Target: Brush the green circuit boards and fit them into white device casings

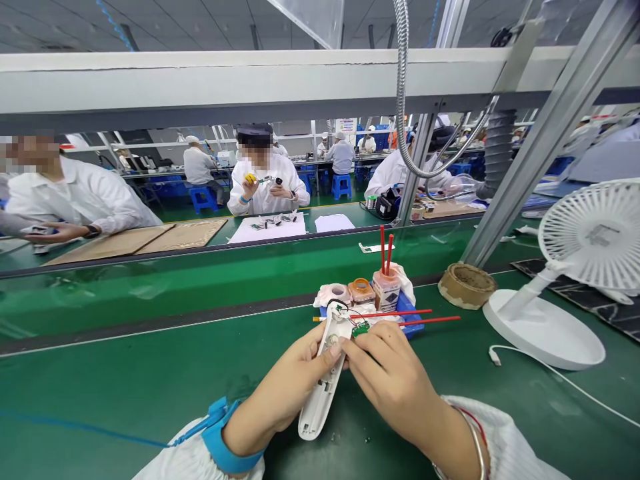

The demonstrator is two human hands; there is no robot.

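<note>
A long white plastic housing [320,400], open on its upper face, is tilted above the green bench. My left hand [303,367] is closed around its middle, thumb lying on top. Close to the housing's right edge is my right hand [393,377], its fingers pinched together at a small green circuit board [360,330]. Thin dark wires [345,308] run between the board and the housing's upper end. Just behind sits a blue tray [413,328] with small bottles [386,290] and red sticks [430,320]. A blue wrist strap [227,440] circles my left wrist.
At right stands a white fan [545,333], with a white cable [550,375] on the bench. A roll of brown tape [467,285] lies by the metal post. A green ledge [150,283] crosses behind; co-workers [267,177] sit beyond it.
</note>
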